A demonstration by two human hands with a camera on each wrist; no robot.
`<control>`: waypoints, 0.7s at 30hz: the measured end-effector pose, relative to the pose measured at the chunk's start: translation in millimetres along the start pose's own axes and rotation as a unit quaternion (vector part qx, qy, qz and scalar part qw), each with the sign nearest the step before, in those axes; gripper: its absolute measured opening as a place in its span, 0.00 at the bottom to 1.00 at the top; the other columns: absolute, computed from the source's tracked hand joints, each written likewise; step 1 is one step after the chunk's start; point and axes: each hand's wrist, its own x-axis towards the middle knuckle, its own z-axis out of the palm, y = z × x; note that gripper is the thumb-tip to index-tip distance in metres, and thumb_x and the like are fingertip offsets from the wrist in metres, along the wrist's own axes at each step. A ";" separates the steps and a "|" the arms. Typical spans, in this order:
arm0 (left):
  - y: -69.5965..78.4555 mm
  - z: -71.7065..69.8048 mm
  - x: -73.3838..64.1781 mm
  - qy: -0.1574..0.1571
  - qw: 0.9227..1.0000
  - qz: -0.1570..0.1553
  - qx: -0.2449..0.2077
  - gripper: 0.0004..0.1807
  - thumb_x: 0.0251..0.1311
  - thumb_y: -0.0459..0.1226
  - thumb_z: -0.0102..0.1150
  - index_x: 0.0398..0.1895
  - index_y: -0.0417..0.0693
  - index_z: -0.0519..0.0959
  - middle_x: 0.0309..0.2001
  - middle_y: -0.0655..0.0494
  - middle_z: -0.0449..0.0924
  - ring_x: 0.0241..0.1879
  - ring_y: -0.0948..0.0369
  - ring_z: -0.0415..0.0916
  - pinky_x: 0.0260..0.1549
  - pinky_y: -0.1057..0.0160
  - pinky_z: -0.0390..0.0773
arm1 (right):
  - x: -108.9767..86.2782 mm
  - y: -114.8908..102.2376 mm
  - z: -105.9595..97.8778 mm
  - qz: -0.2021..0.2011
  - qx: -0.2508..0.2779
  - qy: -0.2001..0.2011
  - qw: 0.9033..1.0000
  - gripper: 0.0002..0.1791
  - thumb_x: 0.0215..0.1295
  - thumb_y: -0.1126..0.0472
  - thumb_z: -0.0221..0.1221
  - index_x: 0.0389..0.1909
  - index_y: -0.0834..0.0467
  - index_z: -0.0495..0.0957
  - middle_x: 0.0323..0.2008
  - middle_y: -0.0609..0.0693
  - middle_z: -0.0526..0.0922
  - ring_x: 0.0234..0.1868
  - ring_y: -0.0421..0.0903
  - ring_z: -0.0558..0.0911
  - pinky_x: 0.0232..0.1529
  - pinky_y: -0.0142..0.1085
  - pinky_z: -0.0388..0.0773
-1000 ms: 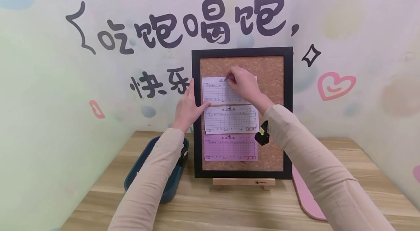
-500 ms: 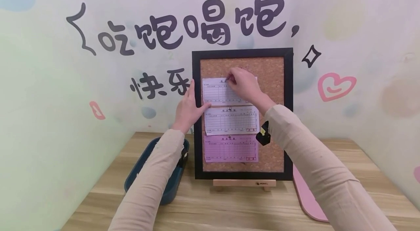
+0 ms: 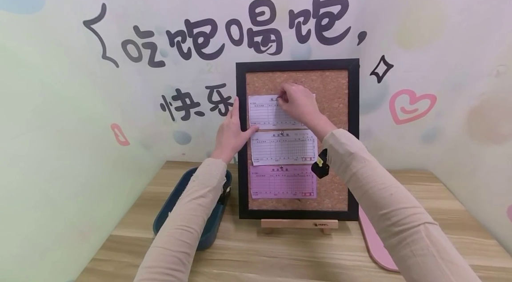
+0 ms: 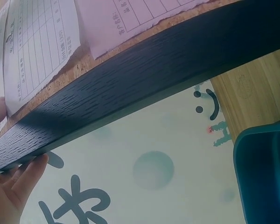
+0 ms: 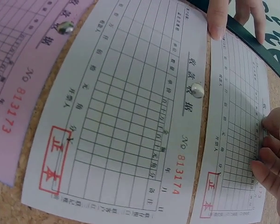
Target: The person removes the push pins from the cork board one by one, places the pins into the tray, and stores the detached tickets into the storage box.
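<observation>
A black-framed corkboard (image 3: 334,90) stands upright with three receipt slips on it. My left hand (image 3: 232,137) grips its left frame edge, thumb in front and fingers behind, as the left wrist view shows. At the upper white receipt (image 3: 262,115), the fingertips of my right hand (image 3: 302,104) are pinched on its heading, around a small pin mostly hidden by them. Below hang another white receipt (image 5: 126,112) and a purple receipt (image 3: 282,184). Round-headed pins hold both; the middle receipt's pin (image 5: 197,90) looks silvery.
A small wooden stand (image 3: 298,224) supports the board on the wood-grain table (image 3: 304,259). To the left is a dark blue tray (image 3: 206,239), partly behind my left sleeve. Something flat and pink (image 3: 378,244) lies at the right. A wall with large lettering rises close behind.
Both hands keep their places on the board and the upper receipt. Only the head view has shifted slightly.
</observation>
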 end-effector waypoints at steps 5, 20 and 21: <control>1.4 -2.2 -1.0 -0.004 1.000 -0.002 -0.001 0.52 0.51 0.51 0.62 0.71 0.44 0.42 0.63 0.39 0.61 0.45 0.45 0.75 0.46 0.52 0.73 | -2.1 -0.5 4.1 0.033 0.044 0.014 0.998 0.07 0.60 0.61 0.56 0.35 0.60 0.78 0.29 0.53 0.80 0.28 0.46 0.76 0.30 0.37 0.72; 0.1 -0.7 -0.7 -0.001 1.000 0.001 0.009 0.52 0.51 0.51 0.62 0.71 0.45 0.42 0.62 0.39 0.62 0.38 0.46 0.77 0.42 0.53 0.75 | -9.2 1.0 9.3 0.068 0.139 0.029 0.987 0.09 0.64 0.60 0.52 0.37 0.62 0.76 0.30 0.55 0.78 0.29 0.48 0.74 0.31 0.37 0.67; 0.3 -0.8 -0.7 0.000 1.000 0.000 0.009 0.52 0.51 0.51 0.62 0.71 0.45 0.42 0.62 0.39 0.62 0.37 0.46 0.77 0.42 0.52 0.75 | -8.8 1.0 9.2 0.068 0.137 0.027 0.988 0.09 0.65 0.60 0.51 0.37 0.62 0.76 0.31 0.55 0.79 0.29 0.48 0.74 0.31 0.38 0.67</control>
